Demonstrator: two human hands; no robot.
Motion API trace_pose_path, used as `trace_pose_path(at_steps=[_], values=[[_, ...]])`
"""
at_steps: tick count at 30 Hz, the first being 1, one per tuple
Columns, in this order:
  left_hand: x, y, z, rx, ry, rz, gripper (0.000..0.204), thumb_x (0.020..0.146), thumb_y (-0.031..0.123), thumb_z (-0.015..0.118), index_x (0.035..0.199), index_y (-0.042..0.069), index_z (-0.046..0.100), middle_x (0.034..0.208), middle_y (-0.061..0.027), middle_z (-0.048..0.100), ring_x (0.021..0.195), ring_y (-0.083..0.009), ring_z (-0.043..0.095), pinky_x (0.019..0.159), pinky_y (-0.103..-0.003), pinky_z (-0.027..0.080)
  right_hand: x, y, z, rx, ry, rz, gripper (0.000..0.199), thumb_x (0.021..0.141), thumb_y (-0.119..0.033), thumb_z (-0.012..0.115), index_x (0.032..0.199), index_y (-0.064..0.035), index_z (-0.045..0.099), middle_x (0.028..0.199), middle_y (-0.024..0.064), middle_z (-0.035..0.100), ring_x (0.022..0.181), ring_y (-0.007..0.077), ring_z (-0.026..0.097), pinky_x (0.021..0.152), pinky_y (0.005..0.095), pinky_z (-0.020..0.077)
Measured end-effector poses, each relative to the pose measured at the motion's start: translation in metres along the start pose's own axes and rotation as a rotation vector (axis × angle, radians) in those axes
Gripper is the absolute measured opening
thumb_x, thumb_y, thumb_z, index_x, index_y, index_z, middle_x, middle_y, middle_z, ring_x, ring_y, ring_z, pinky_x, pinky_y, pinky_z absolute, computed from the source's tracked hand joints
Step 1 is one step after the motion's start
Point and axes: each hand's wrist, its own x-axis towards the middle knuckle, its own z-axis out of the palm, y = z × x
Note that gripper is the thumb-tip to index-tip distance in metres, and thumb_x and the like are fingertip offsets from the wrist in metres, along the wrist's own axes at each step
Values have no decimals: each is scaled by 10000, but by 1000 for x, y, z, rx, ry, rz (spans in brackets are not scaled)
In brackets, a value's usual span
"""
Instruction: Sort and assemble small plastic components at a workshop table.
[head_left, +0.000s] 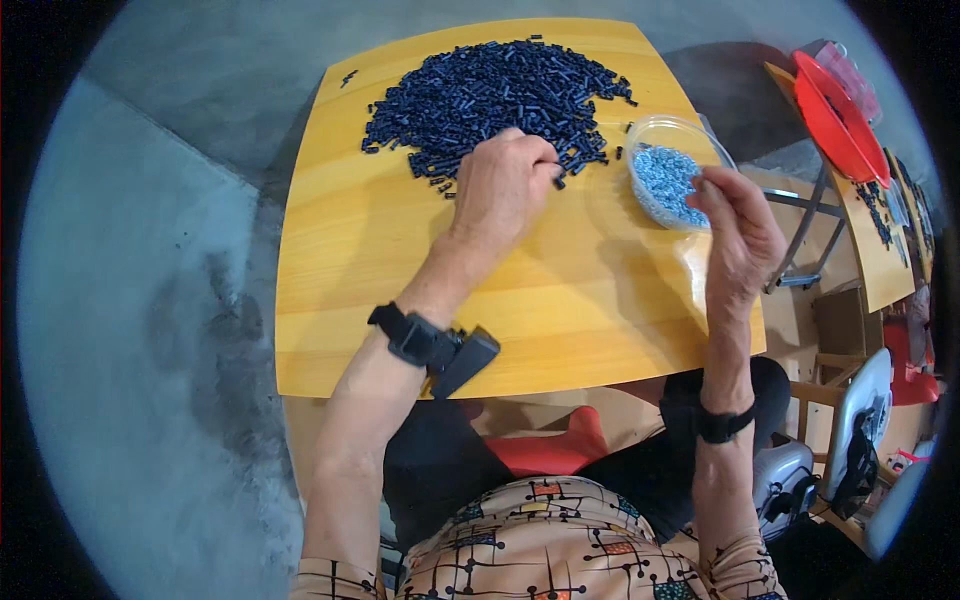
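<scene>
A large heap of small black tube-like pieces (500,95) covers the far part of the yellow table. My left hand (500,185) is at the heap's near edge, its fingers curled together. A small black piece (559,183) shows right by its fingertips; whether they grip it I cannot tell. To the right stands a clear round plastic tub (648,208) holding many tiny silvery-blue pieces (665,175). My right hand (742,235) is raised at the tub's right side, thumb and fingers pinched together. Anything in that pinch is too small to make out.
The yellow tabletop (400,260) ends close to my lap. At the right, a red basin (840,120) sits on another table (875,260) with scattered black pieces. Chairs (862,410) stand at the lower right. A grey wall (120,280) lies to the left.
</scene>
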Motion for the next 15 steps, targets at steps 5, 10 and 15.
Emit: trace_pose_path(at_steps=[5, 10, 15], values=[[-36, 51, -30, -724, -130, -436, 94, 796, 54, 603, 859, -11, 627, 766, -62, 633, 665, -116, 596, 587, -229, 472, -33, -35, -3, 483, -94, 250, 128, 804, -13, 586, 920, 37, 600, 816, 86, 616, 695, 128, 575, 642, 237, 462], [-69, 58, -37, -1145, -159, -588, 143, 823, 36, 588, 953, -22, 596, 793, -74, 627, 659, -109, 584, 605, -217, 481, -62, -40, 20, 864, -148, 753, 171, 834, -58, 575, 991, 9, 584, 832, 70, 613, 648, 96, 556, 612, 205, 454], [-74, 72, -36, -1146, -194, -499, 168, 825, 37, 596, 971, -46, 604, 776, -55, 628, 668, -82, 584, 609, -202, 489, -76, -44, 28, 920, -166, 804, 187, 845, -67, 571, 1016, 5, 593, 851, 64, 626, 656, 86, 559, 600, 196, 463]])
